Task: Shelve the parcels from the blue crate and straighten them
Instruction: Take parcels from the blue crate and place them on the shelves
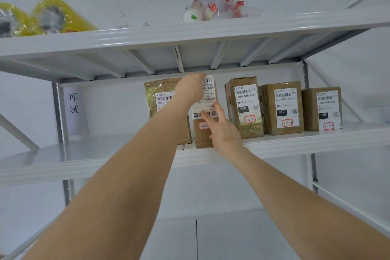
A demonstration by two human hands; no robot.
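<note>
- The tall brown cardboard parcel (207, 95) stands on end at the front edge of the white metal middle shelf (105, 150). It is second from the left in the row.
- It carries a long white shipping label with barcodes and a QR code. Below that is a small red-outlined sticker with handwriting, partly hidden by your fingers.
- Your left grip (191, 88) is at the parcel's top left corner, with the fingers curled over the top edge and holding it.
- Your right grip (223, 131) lies against the parcel's front face, fingers straight and spread, touching it without closing on it.
- There are five brown parcels on this shelf, all upright with their labels facing you.
- The leftmost brown parcel (162, 95) sits just behind your left forearm, which hides part of it.
- To the right of the held one stand the taped third parcel (245, 107), the fourth parcel (282, 107) and the fifth parcel (322, 110).
- Each of those three shows one white label and one red-outlined sticker.
- One white paper sign with black characters (73, 103) hangs at the shelf's left end.
- The white upper shelf (147, 36) holds two yellow film-wrapped rolls (57, 17), one white paper cup with a green mark (192, 16) and one clear bag of red-and-white packets (223, 8).
</note>
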